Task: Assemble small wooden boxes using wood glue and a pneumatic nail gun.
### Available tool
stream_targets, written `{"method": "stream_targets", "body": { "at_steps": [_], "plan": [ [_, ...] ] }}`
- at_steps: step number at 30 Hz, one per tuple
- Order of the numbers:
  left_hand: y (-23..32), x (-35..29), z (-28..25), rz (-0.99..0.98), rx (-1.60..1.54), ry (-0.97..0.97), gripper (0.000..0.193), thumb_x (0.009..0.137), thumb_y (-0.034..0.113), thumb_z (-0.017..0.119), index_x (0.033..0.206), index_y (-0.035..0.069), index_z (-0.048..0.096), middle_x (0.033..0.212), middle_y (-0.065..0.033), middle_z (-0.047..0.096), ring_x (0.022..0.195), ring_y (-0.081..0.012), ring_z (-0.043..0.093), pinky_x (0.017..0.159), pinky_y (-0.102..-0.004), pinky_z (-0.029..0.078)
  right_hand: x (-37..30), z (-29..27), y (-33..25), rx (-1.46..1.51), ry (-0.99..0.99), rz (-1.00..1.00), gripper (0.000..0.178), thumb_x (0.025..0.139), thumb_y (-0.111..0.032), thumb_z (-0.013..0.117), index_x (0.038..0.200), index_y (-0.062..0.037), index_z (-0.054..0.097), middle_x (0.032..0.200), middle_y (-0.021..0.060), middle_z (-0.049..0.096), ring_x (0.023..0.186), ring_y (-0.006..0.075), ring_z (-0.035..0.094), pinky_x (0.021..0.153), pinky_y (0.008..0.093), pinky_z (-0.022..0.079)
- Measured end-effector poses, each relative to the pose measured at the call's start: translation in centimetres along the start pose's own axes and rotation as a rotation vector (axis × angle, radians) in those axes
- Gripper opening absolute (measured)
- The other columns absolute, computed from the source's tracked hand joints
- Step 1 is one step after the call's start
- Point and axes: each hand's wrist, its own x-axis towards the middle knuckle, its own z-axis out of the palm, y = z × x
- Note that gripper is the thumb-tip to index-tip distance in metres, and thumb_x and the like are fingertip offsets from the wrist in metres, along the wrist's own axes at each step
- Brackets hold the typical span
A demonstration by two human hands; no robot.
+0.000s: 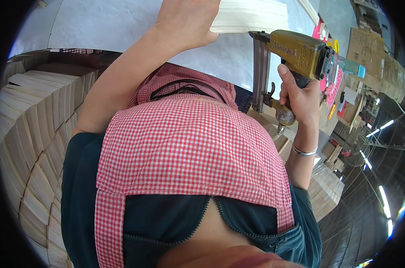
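Observation:
My right hand (303,96) is wrapped round the grip of a pneumatic nail gun (296,50) with a worn yellow-brown body. Its long dark magazine points down toward my apron, and its nose is close to the near edge of a stack of thin pale wooden strips (254,17). My left hand (187,27) rests beside the left end of these strips, its thumb by their near corner. Its other fingers run out of the picture at the top, so their grip is hidden. The strips lie on a grey-white worktable (108,27).
Tall rows of stacked wooden pieces (37,107) stand close on my left. More stacked wood (325,190) is at my right, behind my elbow. Cardboard boxes (365,51), a pink cloth (333,91) and small tools lie beyond the nail gun on the right.

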Motion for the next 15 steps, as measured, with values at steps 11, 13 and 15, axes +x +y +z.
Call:
{"method": "stream_targets", "body": {
  "at_steps": [11, 13, 15],
  "plan": [
    [-5.6, -4.0, -0.3, -0.168, -0.243, -0.097, 0.113, 0.068, 0.051, 0.086, 0.15, -0.007, 0.033, 0.15, -0.0279, 0.042, 0.142, -0.0401, 0.039, 0.117, -0.0512, 0.029, -1.5, 1.9, -1.8, -0.024, 0.082, -0.07, 0.028, 0.089, -0.018, 0.081, 0.101, 0.0021, 0.067, 0.066, 0.0036, 0.063, 0.042, 0.0086, 0.05, 0.038, 0.0223, 0.04],
    [-7.0, -4.7, 1.7, -0.106, -0.278, -0.021, 0.12, 0.069, 0.055, 0.085, 0.154, -0.006, 0.026, 0.156, -0.0278, 0.034, 0.148, -0.0401, 0.03, 0.12, -0.0524, 0.023, -2.1, 2.8, -2.5, -0.041, 0.015, -0.135, 0.028, 0.089, -0.023, 0.081, 0.097, 0.001, 0.068, 0.062, 0.003, 0.061, 0.042, 0.0093, 0.051, 0.038, 0.0225, 0.04],
    [-8.5, -5.5, 3.0, -0.054, -0.303, 0.057, 0.127, 0.07, 0.059, 0.084, 0.158, -0.006, 0.019, 0.161, -0.0276, 0.026, 0.153, -0.0401, 0.02, 0.124, -0.0537, 0.017, -2.5, 3.8, -3.6, -0.053, -0.061, -0.206, 0.03, 0.09, -0.027, 0.081, 0.093, -0.0002, 0.069, 0.057, 0.0024, 0.059, 0.042, 0.0101, 0.051, 0.039, 0.0226, 0.041]
  ]
}}
